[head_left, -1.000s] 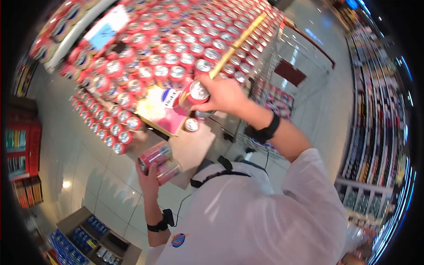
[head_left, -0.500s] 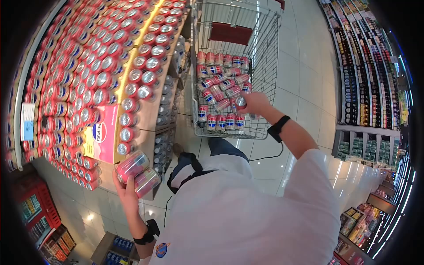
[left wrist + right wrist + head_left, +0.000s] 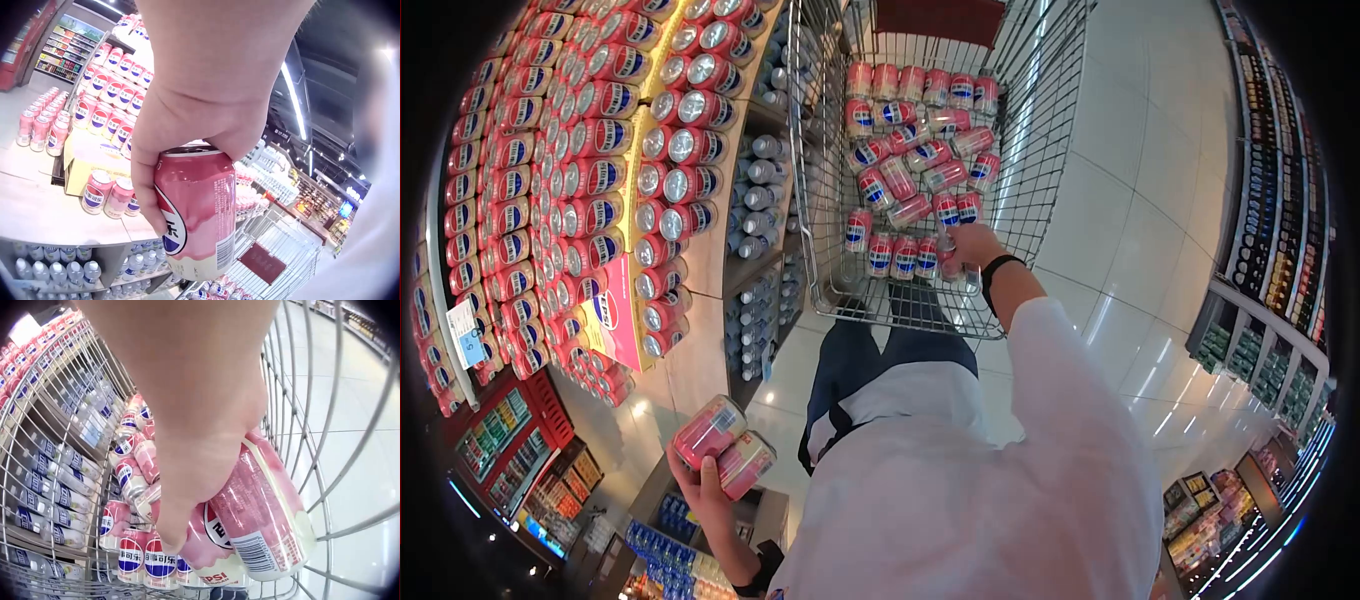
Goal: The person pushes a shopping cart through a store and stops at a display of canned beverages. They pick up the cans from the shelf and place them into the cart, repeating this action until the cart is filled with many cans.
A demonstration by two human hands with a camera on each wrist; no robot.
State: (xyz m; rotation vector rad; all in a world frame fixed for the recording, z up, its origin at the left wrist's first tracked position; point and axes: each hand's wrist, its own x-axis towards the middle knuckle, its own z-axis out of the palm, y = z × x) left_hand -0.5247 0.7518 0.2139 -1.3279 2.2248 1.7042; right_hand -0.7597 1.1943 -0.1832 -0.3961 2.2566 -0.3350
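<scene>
Lowered into the cart (image 3: 940,18) at its near right corner, a pink can (image 3: 269,519) is gripped by the curled right hand (image 3: 977,245) beside the near row (image 3: 903,257), apparently extending it, while two cans (image 3: 708,432) are held in the left hand (image 3: 708,492).

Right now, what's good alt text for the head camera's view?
A person's right hand grips a pink can inside a shopping cart of similar cans; the left hand holds two cans. Stacked cans stand at picture left.
</scene>
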